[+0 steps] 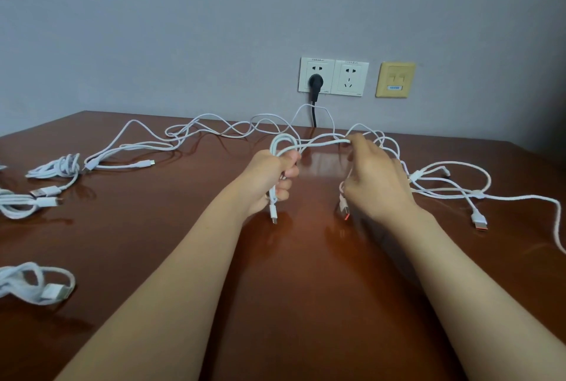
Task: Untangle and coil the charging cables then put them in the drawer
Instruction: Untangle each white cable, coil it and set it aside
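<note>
Gripping a loop of white cable [283, 143] in a closed left hand [271, 180], a person is working over a brown table [291, 288], below and in front of the black plug [314, 84] that is sitting in the wall socket [317, 75]. The right hand [375, 180], below and slightly right of the plug, is pinching the same strand between curled fingertips, and the strand is running nearly straight between the two hands. A small connector [273, 215] is hanging under the left fist, and an orange-tipped connector [345, 210] is dangling beneath the right palm. A loose tangle of cables [214, 128] is sprawling across the table to either side of the plug, while three coiled bundles [58, 166] are lying far to the plug's lower left, well apart from the hands.
</note>
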Demonstrator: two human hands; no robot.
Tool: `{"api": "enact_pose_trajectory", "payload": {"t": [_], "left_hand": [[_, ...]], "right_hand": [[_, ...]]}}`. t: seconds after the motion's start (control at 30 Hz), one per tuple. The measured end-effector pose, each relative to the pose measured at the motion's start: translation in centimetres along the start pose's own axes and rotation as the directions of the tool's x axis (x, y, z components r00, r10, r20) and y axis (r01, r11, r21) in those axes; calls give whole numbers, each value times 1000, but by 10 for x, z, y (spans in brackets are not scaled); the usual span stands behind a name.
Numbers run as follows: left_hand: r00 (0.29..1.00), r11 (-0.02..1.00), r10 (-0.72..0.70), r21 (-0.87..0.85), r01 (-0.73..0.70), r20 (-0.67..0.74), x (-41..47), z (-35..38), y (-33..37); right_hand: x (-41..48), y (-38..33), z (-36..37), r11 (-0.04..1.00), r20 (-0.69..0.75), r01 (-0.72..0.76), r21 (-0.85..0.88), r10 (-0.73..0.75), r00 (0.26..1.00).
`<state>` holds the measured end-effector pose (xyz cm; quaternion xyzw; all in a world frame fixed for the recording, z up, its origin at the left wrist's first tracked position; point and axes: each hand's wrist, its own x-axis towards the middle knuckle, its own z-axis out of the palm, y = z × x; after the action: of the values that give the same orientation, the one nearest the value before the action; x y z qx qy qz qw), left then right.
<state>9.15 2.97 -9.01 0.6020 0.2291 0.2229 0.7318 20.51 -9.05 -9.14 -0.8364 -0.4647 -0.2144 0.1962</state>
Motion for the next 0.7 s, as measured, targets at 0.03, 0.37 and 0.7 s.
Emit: {"api": "enact_pose_trajectory", "payload": {"t": [0.03,0.37,0.7], "left_hand": [[1000,1000,-9,28,10,-20,0,1,-1],[995,950,-53,303,76,-83,1,6,-5],[996,945,-93,-315,93,16,6,-2,5]], "right_hand": [[-1,-1,-1,997,3,-6,83,6,1000],[3,-14,-16,628,34,-89,773,99,994],[8,-9,-30,118,417,-425,897,92,904]]}}
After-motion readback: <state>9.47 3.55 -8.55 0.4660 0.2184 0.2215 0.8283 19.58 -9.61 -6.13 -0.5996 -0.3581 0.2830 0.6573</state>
